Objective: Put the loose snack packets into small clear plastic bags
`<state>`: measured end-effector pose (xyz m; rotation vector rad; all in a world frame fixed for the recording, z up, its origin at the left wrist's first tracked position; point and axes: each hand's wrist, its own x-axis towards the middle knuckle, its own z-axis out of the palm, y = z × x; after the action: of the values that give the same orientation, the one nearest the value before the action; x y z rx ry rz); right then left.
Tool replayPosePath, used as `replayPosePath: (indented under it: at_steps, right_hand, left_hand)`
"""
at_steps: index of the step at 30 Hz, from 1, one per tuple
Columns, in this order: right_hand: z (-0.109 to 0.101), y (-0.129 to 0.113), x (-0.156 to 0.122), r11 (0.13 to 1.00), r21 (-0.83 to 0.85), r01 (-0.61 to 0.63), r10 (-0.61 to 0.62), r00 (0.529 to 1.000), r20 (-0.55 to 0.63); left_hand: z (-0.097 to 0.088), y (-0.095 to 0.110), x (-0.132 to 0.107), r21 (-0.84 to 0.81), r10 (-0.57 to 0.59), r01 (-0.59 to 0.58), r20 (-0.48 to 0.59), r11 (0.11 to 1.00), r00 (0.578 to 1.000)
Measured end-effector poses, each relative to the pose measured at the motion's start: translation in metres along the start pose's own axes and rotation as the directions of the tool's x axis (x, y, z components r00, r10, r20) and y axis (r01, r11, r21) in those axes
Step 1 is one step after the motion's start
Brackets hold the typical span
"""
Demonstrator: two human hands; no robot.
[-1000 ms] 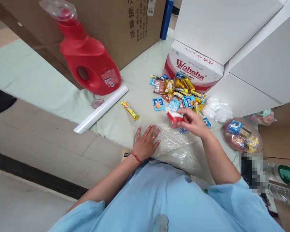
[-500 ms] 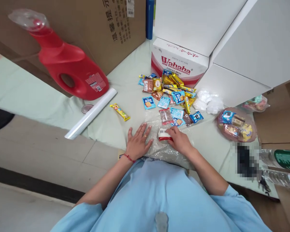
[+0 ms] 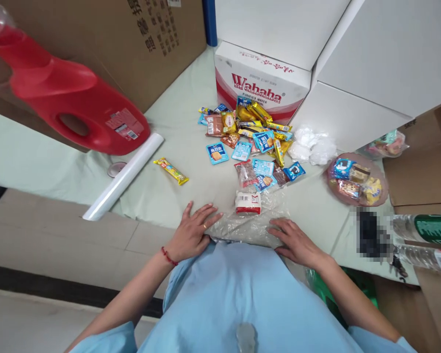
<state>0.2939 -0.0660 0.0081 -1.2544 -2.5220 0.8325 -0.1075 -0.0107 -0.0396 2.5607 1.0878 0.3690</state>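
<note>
A clear plastic bag [image 3: 248, 223] lies flat on the pale green cloth [image 3: 169, 196] just in front of me. My left hand [image 3: 191, 230] rests flat on the bag's left edge, fingers spread. At the bag's right edge my right hand [image 3: 293, 239] lies flat too, holding nothing. A red-and-white snack packet [image 3: 248, 202] sits on the bag between and beyond the hands. A pile of small snack packets [image 3: 253, 142] in blue, yellow and brown lies farther back. One yellow snack bar [image 3: 171, 170] lies apart at the left.
A red detergent jug [image 3: 73, 105] and a white roll [image 3: 123, 176] lie at the left by a large brown carton [image 3: 139, 44]. A Wahaha box [image 3: 260, 83] and white boxes [image 3: 360, 63] stand behind. A filled snack bag [image 3: 356, 185], crumpled white plastic [image 3: 310, 147] and bottles [image 3: 424, 230] are at the right.
My right hand carried the red-and-white packet down, set it on the clear bag and let go. It now lies flat on the bag's right edge. The left hand slid slightly nearer.
</note>
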Motion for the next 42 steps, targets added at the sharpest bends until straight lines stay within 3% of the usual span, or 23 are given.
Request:
replayPosePath:
  at_steps: [3,7,10,13,16,19,24,29,33,36,40,42]
  right_hand:
    - [0.012,0.005,0.001,1.0,-0.012,-0.027,0.026,0.998,-0.065]
    - [0.008,0.012,0.007,1.0,-0.007,-0.029,0.028,0.997,-0.078]
    - [0.001,0.012,0.01,0.999,-0.042,-0.022,0.021,0.999,-0.034]
    - [0.0,0.009,0.01,0.997,-0.072,-0.033,0.031,0.999,-0.022]
    - [0.004,0.007,0.008,0.996,-0.079,-0.04,0.038,0.999,-0.03]
    - [0.009,0.007,0.005,0.997,-0.061,-0.049,0.046,0.997,-0.056]
    - [0.01,0.009,0.002,0.999,0.011,-0.051,0.052,0.995,-0.081]
    - [-0.011,0.012,0.01,0.981,0.182,-0.059,0.075,0.994,-0.085]
    - [-0.038,0.017,0.028,0.957,0.282,-0.063,0.104,0.986,-0.132]
    - [-0.055,0.025,0.044,0.922,0.359,-0.143,0.199,0.972,-0.124]
    - [-0.063,0.036,0.064,0.814,0.477,-0.333,0.396,0.917,-0.036]
    - [-0.064,0.042,0.072,0.748,0.532,-0.397,0.455,0.89,0.024]
  left_hand:
    - [-0.003,0.004,0.009,-0.005,0.008,-0.009,-0.077,1.0,0.997]
    - [-0.024,0.024,0.036,0.018,0.096,-0.094,-0.176,0.995,0.98]
    - [-0.044,0.045,0.071,-0.022,0.234,-0.235,-0.024,0.972,0.972]
    - [-0.054,0.054,0.11,-0.108,0.367,-0.354,0.154,0.929,0.917]
    - [-0.056,0.045,0.134,-0.125,0.463,-0.446,0.205,0.886,0.863]
    - [-0.059,0.03,0.135,-0.08,0.475,-0.469,0.212,0.879,0.854]
    - [-0.069,0.008,0.106,-0.012,0.313,-0.327,0.326,0.945,0.892]
    - [-0.062,-0.009,0.069,0.015,0.211,-0.225,0.29,0.974,0.933]
    - [-0.044,-0.013,0.051,0.044,0.14,-0.15,0.171,0.988,0.975]
    - [-0.028,-0.013,0.048,0.003,0.012,-0.012,0.023,1.0,1.0]
    - [-0.014,-0.018,0.051,-0.162,-0.252,0.233,-0.105,0.959,0.962]
    - [-0.011,-0.023,0.05,-0.246,-0.324,0.289,-0.117,0.925,0.939]
